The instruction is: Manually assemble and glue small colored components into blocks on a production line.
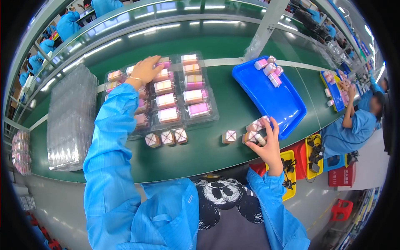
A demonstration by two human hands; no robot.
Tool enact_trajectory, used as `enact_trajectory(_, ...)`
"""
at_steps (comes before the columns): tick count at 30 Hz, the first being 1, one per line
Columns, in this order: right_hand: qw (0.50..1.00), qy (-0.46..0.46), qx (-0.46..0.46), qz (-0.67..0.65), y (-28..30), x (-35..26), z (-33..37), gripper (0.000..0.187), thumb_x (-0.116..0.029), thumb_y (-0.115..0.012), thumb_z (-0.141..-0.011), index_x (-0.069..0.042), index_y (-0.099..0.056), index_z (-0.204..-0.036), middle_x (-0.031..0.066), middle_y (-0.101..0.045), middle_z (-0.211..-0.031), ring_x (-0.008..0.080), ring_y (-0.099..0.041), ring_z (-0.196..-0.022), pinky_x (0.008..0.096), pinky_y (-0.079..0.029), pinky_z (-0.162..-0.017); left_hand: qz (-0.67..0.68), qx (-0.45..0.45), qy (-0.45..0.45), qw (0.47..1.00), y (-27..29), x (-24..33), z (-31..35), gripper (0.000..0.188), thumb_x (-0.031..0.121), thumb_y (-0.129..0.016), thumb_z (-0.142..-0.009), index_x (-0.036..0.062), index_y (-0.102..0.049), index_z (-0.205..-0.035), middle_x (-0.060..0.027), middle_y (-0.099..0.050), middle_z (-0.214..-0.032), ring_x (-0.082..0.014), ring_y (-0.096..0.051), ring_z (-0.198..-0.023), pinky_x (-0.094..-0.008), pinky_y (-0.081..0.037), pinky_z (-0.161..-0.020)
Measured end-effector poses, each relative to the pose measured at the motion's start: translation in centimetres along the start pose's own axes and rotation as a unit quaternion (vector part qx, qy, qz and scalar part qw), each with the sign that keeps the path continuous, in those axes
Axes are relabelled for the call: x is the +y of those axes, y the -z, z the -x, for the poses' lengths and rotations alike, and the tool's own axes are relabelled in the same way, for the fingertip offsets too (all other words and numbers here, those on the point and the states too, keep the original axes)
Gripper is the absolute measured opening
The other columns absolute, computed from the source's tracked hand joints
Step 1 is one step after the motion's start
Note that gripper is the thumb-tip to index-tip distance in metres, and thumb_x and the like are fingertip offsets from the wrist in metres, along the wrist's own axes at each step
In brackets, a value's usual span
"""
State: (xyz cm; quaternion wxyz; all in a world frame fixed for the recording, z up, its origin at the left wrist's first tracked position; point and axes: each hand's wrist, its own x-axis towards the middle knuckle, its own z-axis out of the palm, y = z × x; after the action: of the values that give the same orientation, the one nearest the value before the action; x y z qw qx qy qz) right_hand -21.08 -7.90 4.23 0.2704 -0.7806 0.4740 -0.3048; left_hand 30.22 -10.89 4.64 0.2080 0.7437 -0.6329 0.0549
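Left grip [146, 71] stretched over clear tray [213, 111], right grip [269, 149] half-curled round pale blocks [253, 126], both holds unclear

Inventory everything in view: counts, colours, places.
Table: one, green, centre
Tray stack: one, clear, left
Filled trays: several, clear, beside stack
Packed blocks: many, pink and white, inside
Row blocks: three, white, before those trays
Lone block: one, white, right of row
Blue trays: two, blue, right
Loose blocks: several, pink, in nearer blue tray
Held blocks: several, white, near that tray
Bins: several, yellow, below right
Stool: one, red, right
Workers: several, blue clothing, right and upper left
Left hand: one, blue sleeve, over packed blocks
Right hand: one, blue sleeve, around held blocks
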Motion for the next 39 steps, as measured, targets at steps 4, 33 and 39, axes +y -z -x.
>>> enact_trajectory(4, 1.000, -0.004, 0.001, 0.001, 0.2, -0.2, 0.4, 0.093, -0.023, -0.090, -0.055, -0.014, -0.048, -0.137, 0.0131, -0.030, -0.147, 0.0180, -0.053, -0.065, 0.0313, -0.050, -0.067, -0.030, -0.003, 0.033, 0.999, 0.5, 3.3, -1.1, 0.029, 0.030, -0.063, -0.085, 0.0107, -0.062, -0.107, -0.0148, -0.065, -0.107, -0.0360, -0.061, -0.101, -0.0428, -0.048, -0.087)
enact_trajectory(33, 0.973, 0.137, -0.062, -0.174, -2.2, -6.6, 1.5, 0.078, -0.003, -0.079, -0.063, -0.005, -0.049, -0.135, 0.0103, -0.037, -0.138, 0.0056, -0.045, -0.063, 0.0200, -0.042, -0.063, 0.197, 0.055, 0.070, 0.976, 0.0, 21.4, 25.6, 0.043, 0.027, -0.086, -0.061, 0.0183, -0.072, -0.101, -0.0018, -0.065, -0.100, -0.0222, -0.056, -0.099, -0.0372, -0.041, -0.087)
enact_trajectory(39, 0.945, 0.100, -0.083, -0.299, -3.0, -7.0, 2.0, 0.064, -0.007, -0.074, -0.073, 0.000, -0.050, -0.132, 0.0111, -0.040, -0.132, 0.0057, -0.044, -0.060, 0.0193, -0.039, -0.059, 0.147, 0.056, 0.081, 0.984, -0.3, 21.7, 26.1, 0.043, 0.031, -0.087, -0.058, 0.0203, -0.073, -0.096, -0.0011, -0.060, -0.094, -0.0201, -0.055, -0.090, -0.0336, -0.040, -0.079)
